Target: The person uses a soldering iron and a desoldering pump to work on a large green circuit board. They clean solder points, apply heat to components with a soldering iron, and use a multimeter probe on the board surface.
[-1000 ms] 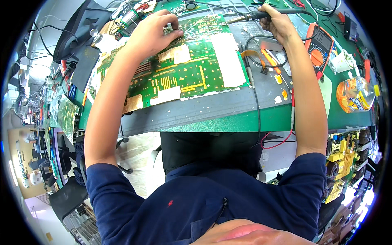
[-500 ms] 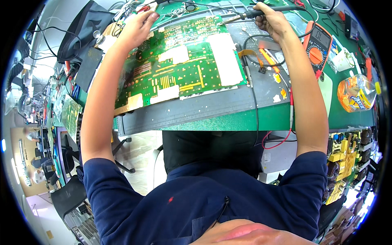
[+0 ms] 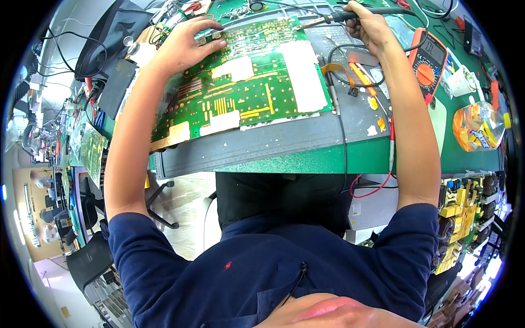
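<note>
A large green circuit board [image 3: 257, 90] with white patches and bare copper strips lies on a grey work mat [image 3: 240, 150]. My left hand [image 3: 191, 46] rests at the board's far left corner, thumb and fingers spread apart around small dark parts there. Whether it presses on the board cannot be made out. In my right hand [image 3: 369, 27] is a soldering iron [image 3: 342, 16], gripped by its dark handle. Its metal tip points left and reaches the board's far right corner. Past the tip, contact with a joint is too small to see.
An orange multimeter [image 3: 427, 65] stands right of my right forearm, its red test lead [image 3: 391, 142] hanging over the bench edge. Beside the board lie an orange-handled tool [image 3: 361, 75] and looped black cable. A clear bottle [image 3: 477, 127] stands far right; a black bag [image 3: 101, 41] lies far left.
My left hand has moved right and nearer over the board's corner, its fingers spreading from a closer pose. The right hand keeps the soldering iron at nearly the same spot, shifted slightly.
</note>
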Available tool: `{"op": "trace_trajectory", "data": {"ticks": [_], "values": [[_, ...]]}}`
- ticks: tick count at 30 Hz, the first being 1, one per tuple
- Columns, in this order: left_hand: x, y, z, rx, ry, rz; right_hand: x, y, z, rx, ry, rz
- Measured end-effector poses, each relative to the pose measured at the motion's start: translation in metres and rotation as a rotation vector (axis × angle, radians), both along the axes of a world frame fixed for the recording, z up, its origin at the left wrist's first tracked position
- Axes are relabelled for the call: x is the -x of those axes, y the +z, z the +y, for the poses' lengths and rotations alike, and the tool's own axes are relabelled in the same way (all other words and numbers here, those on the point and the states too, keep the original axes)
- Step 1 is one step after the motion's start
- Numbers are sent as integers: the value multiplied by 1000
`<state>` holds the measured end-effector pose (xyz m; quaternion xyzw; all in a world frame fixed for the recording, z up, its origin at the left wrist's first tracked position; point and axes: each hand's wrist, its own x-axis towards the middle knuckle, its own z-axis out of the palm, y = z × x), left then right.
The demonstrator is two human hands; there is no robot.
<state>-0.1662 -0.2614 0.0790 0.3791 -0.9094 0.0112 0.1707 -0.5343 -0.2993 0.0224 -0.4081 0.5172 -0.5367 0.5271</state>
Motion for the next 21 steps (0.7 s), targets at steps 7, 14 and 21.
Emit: {"op": "trace_trajectory", "data": {"ticks": [7, 14, 21], "values": [[-24, -9, -35, 93, 284, -67, 2, -4, -5, 17, 13, -15], [-17, -21, -42, -131, 287, 241, 3, -8, -8, 34, 32, -30], [-20, 41, 50, -47, 322, 352, 23, -17, -19, 53, 109, 29]]}}
